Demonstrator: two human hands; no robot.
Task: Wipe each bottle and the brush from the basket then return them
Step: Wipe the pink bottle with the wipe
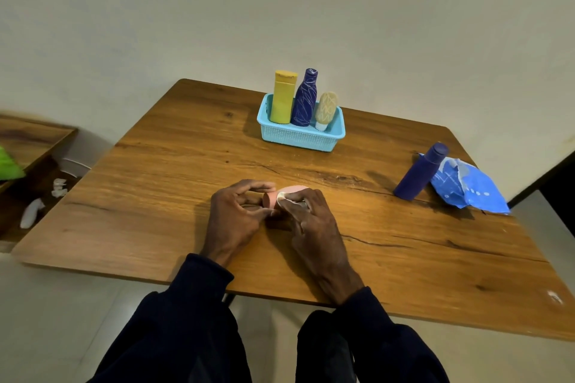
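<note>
A pink bottle [281, 195] lies on its side near the middle of the wooden table [174, 171]. My left hand [238, 214] grips its left end with curled fingers. My right hand [308, 218] pinches a small white wipe [283, 197] against the bottle's side. At the back stands a light blue basket [300, 135]. It holds a yellow bottle [283, 96], a dark blue patterned bottle [305, 99] and a beige oval brush [325, 109], all upright. A plain dark blue bottle [420, 172] stands on the table at the right.
A blue wipes packet [466, 186] lies behind the plain blue bottle near the right edge. Left of the table is a lower wooden shelf [31, 137] with a green object [9, 165], and white crumpled scraps [34, 211] lie below it.
</note>
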